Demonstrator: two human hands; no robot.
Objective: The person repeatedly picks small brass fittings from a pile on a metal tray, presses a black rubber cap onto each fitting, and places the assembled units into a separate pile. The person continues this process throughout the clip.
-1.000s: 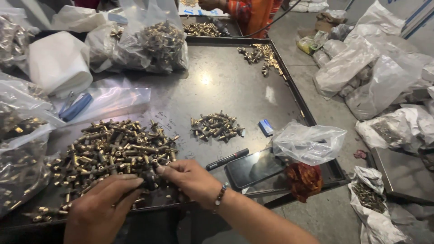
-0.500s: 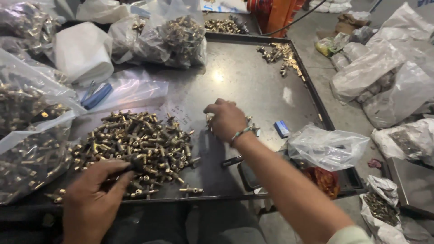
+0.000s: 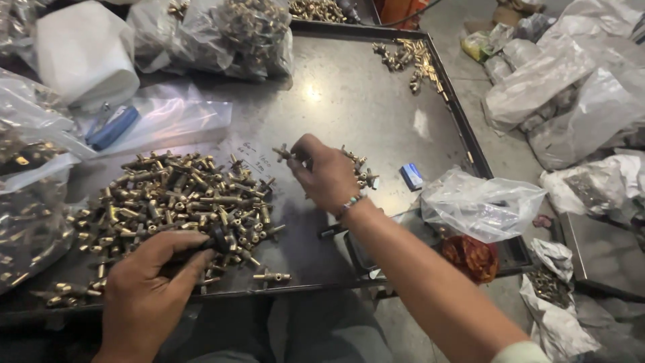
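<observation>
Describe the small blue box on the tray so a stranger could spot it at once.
Start at the dark metal tray and follow its right edge toward the crumpled clear plastic bag. Just left of that bag lies the small blue box, the only blue, flat-sided thing among scattered brass fittings.

— What is sitting on the dark grey rimmed metal tray table in front of you?

— You are looking at a large heap of brass valve fittings lying at its left, a smaller brass cluster resting by the far right rim, and a small blue box lying near a crumpled clear plastic bag.
</observation>
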